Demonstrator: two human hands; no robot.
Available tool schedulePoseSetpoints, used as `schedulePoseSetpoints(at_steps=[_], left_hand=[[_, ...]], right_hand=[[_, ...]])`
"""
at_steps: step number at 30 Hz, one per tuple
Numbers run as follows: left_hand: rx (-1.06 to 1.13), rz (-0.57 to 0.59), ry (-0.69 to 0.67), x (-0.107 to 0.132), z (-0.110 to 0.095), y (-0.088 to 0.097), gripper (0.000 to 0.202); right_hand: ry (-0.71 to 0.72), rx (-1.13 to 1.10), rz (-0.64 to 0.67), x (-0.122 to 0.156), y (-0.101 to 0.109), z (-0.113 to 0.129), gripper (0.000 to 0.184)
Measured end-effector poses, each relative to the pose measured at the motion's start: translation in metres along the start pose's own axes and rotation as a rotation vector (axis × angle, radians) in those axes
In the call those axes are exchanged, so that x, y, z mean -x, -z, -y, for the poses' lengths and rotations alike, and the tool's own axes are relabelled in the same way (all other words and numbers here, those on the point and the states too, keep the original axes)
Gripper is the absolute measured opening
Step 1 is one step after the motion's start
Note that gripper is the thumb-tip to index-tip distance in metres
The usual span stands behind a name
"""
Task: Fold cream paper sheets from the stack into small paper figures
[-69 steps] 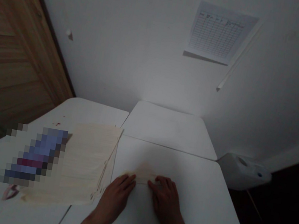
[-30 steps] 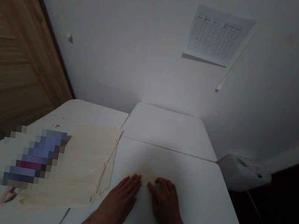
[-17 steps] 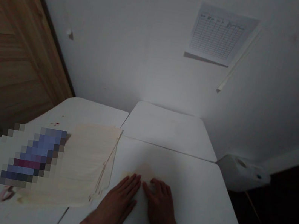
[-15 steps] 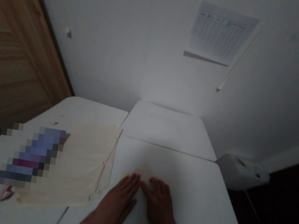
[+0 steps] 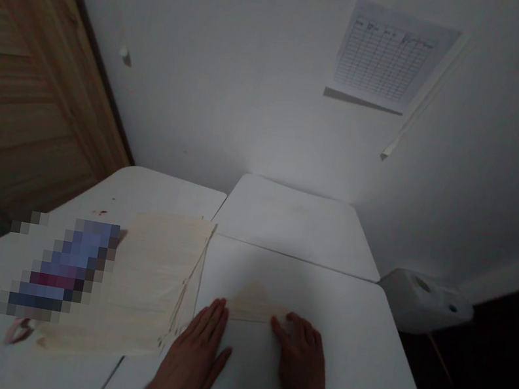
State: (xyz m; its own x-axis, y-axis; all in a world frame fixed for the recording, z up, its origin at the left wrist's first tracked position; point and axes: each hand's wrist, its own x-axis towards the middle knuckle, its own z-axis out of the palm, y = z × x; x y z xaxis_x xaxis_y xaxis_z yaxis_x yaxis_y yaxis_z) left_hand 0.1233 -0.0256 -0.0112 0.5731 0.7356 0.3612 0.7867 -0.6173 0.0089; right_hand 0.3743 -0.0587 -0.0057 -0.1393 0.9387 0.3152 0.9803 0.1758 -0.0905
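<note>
A thin cream sheet point(image 5: 250, 310), seemingly folded into a strip with a small peak along its far side, lies flat on the white table point(image 5: 294, 286). My left hand point(image 5: 191, 349) rests palm down at the sheet's left end, fingers stretched out side by side and thumb apart. Over the right end is my right hand point(image 5: 303, 364), its fingers slightly bent and spread, with thumb and fingertips touching the sheet. Left of my hands lies a stack of similar cream sheets point(image 5: 150, 282), with uneven right edges.
A blurred-out blue object point(image 5: 80, 257) lies on the stack's left side, with a pinkish loop point(image 5: 20, 330) below it. A printed chart point(image 5: 386, 60) hangs on the wall. Beyond the table's right edge stands a white box-like item point(image 5: 425, 305). A wooden door point(image 5: 34, 84) is at left.
My hands have moved apart along the sheet, left hand leftward and right hand rightward, exposing its straight near edge. The view has shifted slightly.
</note>
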Motion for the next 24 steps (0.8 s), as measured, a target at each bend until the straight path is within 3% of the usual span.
schedulePoseSetpoints(at_steps=[8, 13, 19, 24], left_hand=[[-0.054, -0.069, 0.074, 0.006, -0.004, -0.005, 0.057], [-0.024, -0.09, 0.085, 0.002, -0.003, -0.011, 0.05], [0.085, -0.076, 0.152, -0.022, 0.011, -0.008, 0.032], [0.248, -0.023, 0.188, -0.044, 0.029, 0.003, 0.038]], right_hand=[[-0.064, 0.088, -0.003, 0.012, 0.0, -0.017, 0.063], [-0.079, -0.039, -0.037, 0.006, -0.004, -0.016, 0.054], [-0.094, -0.249, -0.1, -0.026, -0.003, -0.009, 0.038], [-0.039, -0.325, 0.069, -0.059, 0.002, -0.001, 0.061]])
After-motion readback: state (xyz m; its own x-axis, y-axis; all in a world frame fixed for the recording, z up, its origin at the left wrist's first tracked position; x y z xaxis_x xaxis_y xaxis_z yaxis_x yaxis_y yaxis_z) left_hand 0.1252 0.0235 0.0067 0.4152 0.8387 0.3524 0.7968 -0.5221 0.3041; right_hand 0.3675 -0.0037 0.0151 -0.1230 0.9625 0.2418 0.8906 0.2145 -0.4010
